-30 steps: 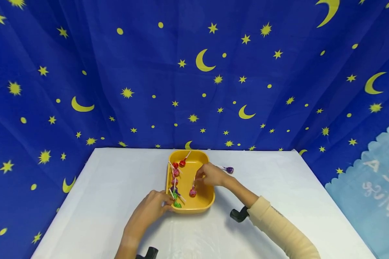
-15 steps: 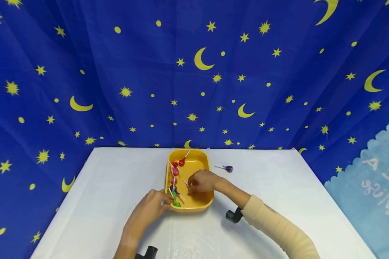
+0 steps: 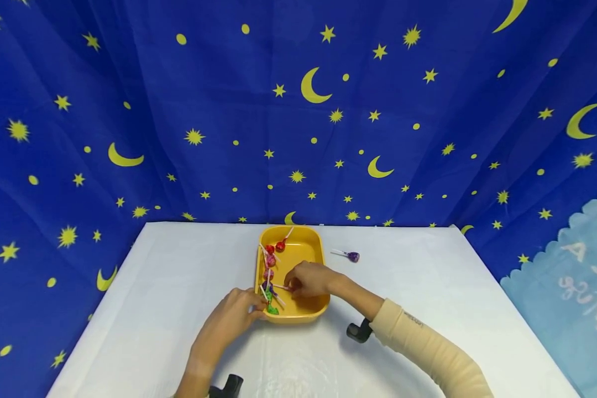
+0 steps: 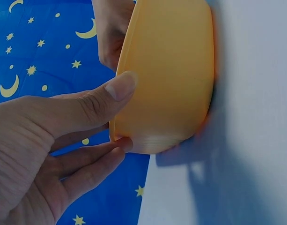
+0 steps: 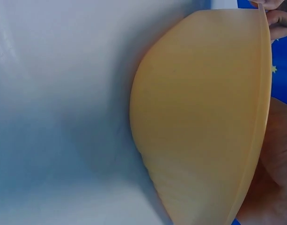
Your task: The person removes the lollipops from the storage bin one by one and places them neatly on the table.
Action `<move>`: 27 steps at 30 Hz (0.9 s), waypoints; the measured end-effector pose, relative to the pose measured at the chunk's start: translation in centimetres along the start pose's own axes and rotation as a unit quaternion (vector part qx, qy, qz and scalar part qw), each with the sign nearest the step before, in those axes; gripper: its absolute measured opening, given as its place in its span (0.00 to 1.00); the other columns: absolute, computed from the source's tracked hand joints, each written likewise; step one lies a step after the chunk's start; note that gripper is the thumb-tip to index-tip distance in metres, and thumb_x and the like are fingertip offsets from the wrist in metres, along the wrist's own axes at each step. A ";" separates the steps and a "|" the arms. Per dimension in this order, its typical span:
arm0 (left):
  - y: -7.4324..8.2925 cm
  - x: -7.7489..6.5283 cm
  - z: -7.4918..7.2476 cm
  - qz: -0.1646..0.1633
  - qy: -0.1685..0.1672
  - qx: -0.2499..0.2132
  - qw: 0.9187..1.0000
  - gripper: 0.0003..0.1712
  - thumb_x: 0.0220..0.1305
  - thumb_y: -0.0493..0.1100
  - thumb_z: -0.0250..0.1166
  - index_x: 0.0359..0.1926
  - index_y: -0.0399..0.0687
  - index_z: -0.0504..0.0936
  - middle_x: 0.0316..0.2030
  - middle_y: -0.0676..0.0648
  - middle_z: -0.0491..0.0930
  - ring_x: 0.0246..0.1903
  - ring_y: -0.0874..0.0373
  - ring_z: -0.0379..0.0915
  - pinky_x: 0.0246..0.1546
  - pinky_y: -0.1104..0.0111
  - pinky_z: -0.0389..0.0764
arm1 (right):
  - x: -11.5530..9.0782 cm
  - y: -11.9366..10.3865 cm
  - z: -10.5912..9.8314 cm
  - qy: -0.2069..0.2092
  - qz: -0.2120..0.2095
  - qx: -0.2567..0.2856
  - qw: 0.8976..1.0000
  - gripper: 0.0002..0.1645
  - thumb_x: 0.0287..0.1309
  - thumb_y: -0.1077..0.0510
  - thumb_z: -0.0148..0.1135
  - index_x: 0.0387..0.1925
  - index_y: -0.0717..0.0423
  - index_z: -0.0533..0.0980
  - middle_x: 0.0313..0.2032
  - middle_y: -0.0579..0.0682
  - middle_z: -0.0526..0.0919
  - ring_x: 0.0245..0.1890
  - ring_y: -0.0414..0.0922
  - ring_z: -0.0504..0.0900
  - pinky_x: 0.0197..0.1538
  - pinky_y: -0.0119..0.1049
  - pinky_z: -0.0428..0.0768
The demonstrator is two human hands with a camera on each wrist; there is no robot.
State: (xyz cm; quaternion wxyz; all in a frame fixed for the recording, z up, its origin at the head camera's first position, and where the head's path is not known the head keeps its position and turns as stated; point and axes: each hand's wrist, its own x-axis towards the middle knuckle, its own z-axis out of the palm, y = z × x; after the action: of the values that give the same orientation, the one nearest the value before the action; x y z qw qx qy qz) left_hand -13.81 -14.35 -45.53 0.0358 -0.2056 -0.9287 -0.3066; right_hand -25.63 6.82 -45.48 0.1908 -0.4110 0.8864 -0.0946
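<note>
A yellow plastic tub (image 3: pixel 298 251) stands on the table. At its near left corner my left hand (image 3: pixel 234 315) grips the rim, the thumb (image 4: pixel 121 86) on the outer wall in the left wrist view. Inside the tub my right hand (image 3: pixel 310 279) pinches a lollipop (image 3: pixel 281 287); its white stick points left, and the fingers cover most of its candy end. Along the tub's left side lie several wrapped lollipops: red (image 3: pixel 281 246) at the far end, pink (image 3: pixel 271 261), purple (image 3: pixel 266 286), then green (image 3: pixel 272 310) nearest me. In the right wrist view the tub's wall (image 5: pixel 199 112) hides my fingers.
A purple lollipop (image 3: pixel 353 256) lies on the white table (image 3: pixel 403 265) to the right of the tub. Behind the table hangs a blue curtain (image 3: pixel 219 99) with yellow moons and stars. Black wrist mounts (image 3: pixel 360 330) sit by both forearms.
My right hand has moved left and lower within the tub, and the pink lollipop it holds has swung from stick upward to stick pointing left. My left hand stays on the rim.
</note>
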 end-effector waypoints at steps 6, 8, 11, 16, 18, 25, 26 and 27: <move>0.1 0.1 0.0 -0.010 -0.005 -0.004 1.000 0.06 0.48 0.41 0.75 0.31 0.47 0.90 0.33 0.53 0.86 0.32 0.59 0.82 0.37 0.69 0.82 | 0.1 0.4 0.2 0.005 -0.008 0.004 1.000 0.13 0.57 0.58 0.70 0.45 0.50 0.83 0.33 0.41 0.84 0.31 0.33 0.76 0.39 0.23 0.78; 0.1 0.0 0.0 -0.013 -0.009 -0.003 1.000 0.06 0.49 0.41 0.75 0.30 0.47 0.89 0.33 0.53 0.86 0.33 0.59 0.82 0.37 0.69 0.82 | 0.1 0.5 0.4 0.009 -0.011 0.006 1.000 0.13 0.57 0.58 0.69 0.45 0.51 0.84 0.34 0.41 0.84 0.32 0.33 0.76 0.40 0.23 0.78; 0.1 0.0 0.0 -0.017 -0.009 0.001 1.000 0.06 0.48 0.41 0.75 0.30 0.48 0.89 0.32 0.54 0.86 0.32 0.60 0.82 0.37 0.69 0.82 | 0.0 0.6 0.5 0.023 -0.013 0.004 1.000 0.12 0.57 0.59 0.69 0.45 0.51 0.84 0.34 0.43 0.84 0.33 0.34 0.76 0.42 0.24 0.78; 0.1 0.1 -0.2 -0.018 -0.013 -0.002 1.000 0.06 0.49 0.41 0.75 0.31 0.48 0.89 0.34 0.53 0.87 0.34 0.58 0.83 0.39 0.67 0.83 | -0.1 0.9 0.4 0.038 -0.024 0.005 0.999 0.12 0.58 0.60 0.68 0.45 0.53 0.84 0.34 0.45 0.82 0.33 0.35 0.75 0.40 0.23 0.77; 0.1 0.1 -0.2 -0.020 -0.013 0.003 1.000 0.06 0.49 0.41 0.75 0.31 0.48 0.89 0.33 0.54 0.87 0.33 0.59 0.82 0.39 0.66 0.83 | -0.1 1.0 0.4 0.042 -0.031 0.008 0.999 0.12 0.58 0.60 0.68 0.45 0.53 0.84 0.35 0.45 0.83 0.33 0.35 0.75 0.39 0.22 0.76; 0.1 0.2 -0.1 -0.014 -0.003 0.006 1.000 0.06 0.48 0.42 0.75 0.31 0.49 0.90 0.32 0.55 0.86 0.32 0.60 0.81 0.39 0.68 0.83 | -0.1 1.2 0.3 0.066 -0.049 0.017 0.996 0.07 0.56 0.62 0.69 0.38 0.57 0.85 0.33 0.47 0.84 0.32 0.37 0.76 0.39 0.23 0.77; 0.1 0.2 0.0 -0.014 -0.004 0.003 1.000 0.06 0.48 0.41 0.75 0.31 0.48 0.90 0.33 0.54 0.87 0.33 0.59 0.82 0.39 0.67 0.83 | -0.1 1.2 0.4 0.069 -0.052 0.020 0.996 0.07 0.56 0.62 0.70 0.38 0.57 0.85 0.32 0.48 0.84 0.32 0.37 0.77 0.38 0.23 0.78; 0.1 0.1 0.0 -0.015 -0.008 0.002 1.000 0.06 0.49 0.41 0.75 0.31 0.48 0.90 0.33 0.53 0.87 0.34 0.59 0.82 0.40 0.67 0.83 | -0.2 1.2 0.5 0.071 -0.052 0.025 0.996 0.06 0.56 0.62 0.70 0.37 0.57 0.85 0.32 0.48 0.84 0.32 0.37 0.77 0.38 0.22 0.78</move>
State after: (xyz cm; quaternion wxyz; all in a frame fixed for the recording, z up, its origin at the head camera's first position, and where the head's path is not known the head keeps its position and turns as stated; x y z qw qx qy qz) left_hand -13.90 -14.25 -45.50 0.0245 -0.1938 -0.9325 -0.3038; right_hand -26.15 7.70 -46.26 0.1327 -0.4436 0.8727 -0.1551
